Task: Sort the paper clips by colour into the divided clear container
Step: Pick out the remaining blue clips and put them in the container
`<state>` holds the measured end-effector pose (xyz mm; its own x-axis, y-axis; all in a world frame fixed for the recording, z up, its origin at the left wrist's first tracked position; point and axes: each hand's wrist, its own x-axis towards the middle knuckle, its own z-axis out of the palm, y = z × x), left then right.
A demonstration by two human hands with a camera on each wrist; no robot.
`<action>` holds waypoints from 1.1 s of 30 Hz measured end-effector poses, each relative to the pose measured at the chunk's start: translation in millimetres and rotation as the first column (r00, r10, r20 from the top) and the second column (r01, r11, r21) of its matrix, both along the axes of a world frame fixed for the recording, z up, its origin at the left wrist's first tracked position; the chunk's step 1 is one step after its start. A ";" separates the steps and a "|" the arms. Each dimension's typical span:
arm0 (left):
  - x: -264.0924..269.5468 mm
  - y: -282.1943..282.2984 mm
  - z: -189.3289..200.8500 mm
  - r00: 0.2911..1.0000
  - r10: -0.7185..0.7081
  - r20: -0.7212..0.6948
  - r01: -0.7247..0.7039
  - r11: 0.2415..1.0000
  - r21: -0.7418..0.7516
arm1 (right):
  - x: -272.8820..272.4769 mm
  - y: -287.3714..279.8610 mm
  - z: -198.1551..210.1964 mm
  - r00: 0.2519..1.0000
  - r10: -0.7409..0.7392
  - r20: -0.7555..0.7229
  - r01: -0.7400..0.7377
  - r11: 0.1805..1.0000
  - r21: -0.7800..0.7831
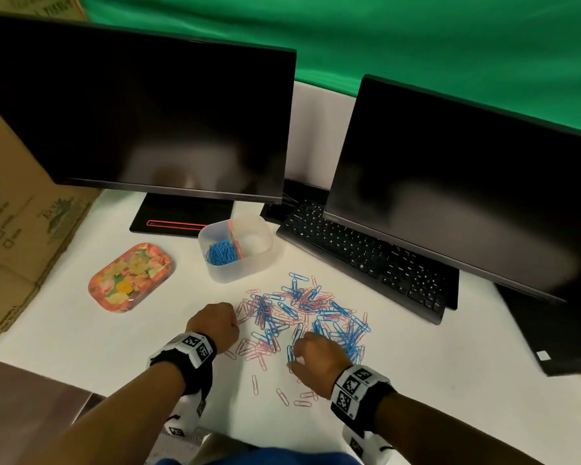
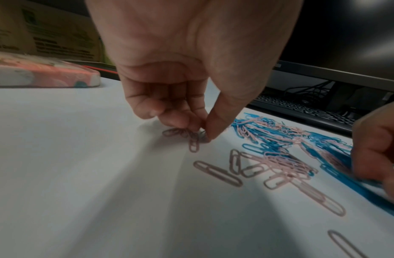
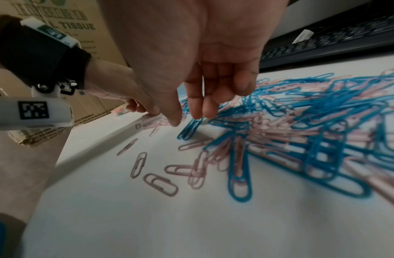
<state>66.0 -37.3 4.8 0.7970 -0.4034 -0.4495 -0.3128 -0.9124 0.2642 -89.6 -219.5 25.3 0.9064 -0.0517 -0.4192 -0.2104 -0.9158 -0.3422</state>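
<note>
Two dark monitors (image 1: 141, 109) loom at the back of the white table (image 1: 81, 330), a black keyboard (image 1: 366, 260) tucked under the right one, a floral tin (image 1: 130, 276) off to the left. In front of the left monitor stands the divided clear container (image 1: 249, 260), blue clips (image 1: 220, 251) heaped in its left compartment. Down front, the mixed pile of paper clips (image 1: 302, 317) sprawls between both hands. Left hand (image 2: 187, 73) is curled tight, thumb and fingertips (image 2: 216, 125) pinching a small bunch of pink clips (image 2: 187, 135) against the table. Right hand (image 3: 200, 57) hangs looser, thumb and forefinger nipping a blue clip (image 3: 189, 130) at the pile's edge.
</note>
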 end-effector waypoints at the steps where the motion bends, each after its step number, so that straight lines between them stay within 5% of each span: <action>1: 0.5 0.3 2.0 1.000 0.008 0.005 -0.008 1.000 0.013 | 1.9 3.1 -0.5 1.000 -0.004 -0.016 0.004 1.000 -0.024; 5: -0.5 -1.0 8.0 0.996 -0.031 0.078 0.033 0.999 -0.026 | 7.9 11.6 -6.5 0.999 -0.030 -0.032 0.028 0.998 -0.056; 8: -7.5 -10.5 6.0 0.982 -0.179 0.066 0.188 0.970 -0.157 | 11.1 13.2 -10.4 0.998 -0.048 -0.046 0.046 0.997 -0.056; 12: -18.0 -22.1 0.5 0.946 -0.323 0.043 0.325 0.934 -0.145 | 13.5 13.8 -12.4 0.996 -0.062 -0.063 0.058 0.997 -0.059; 26: -8.9 -8.6 4.2 0.972 -0.224 -0.069 0.207 0.960 -0.190 | 6.4 5.4 -7.4 0.990 -0.123 -0.074 0.130 0.986 0.101; 33: -7.7 -7.1 11.0 0.989 -0.123 -0.079 0.093 0.946 -0.309 | 14.3 4.5 -7.1 0.995 -0.093 -0.037 0.092 0.995 -0.030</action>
<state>58.3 -44.4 15.8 0.7002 -0.6141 -0.3643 -0.3646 -0.7462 0.5571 -75.2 -215.0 18.3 0.8807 -0.1473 -0.4503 -0.3074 -0.9008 -0.3066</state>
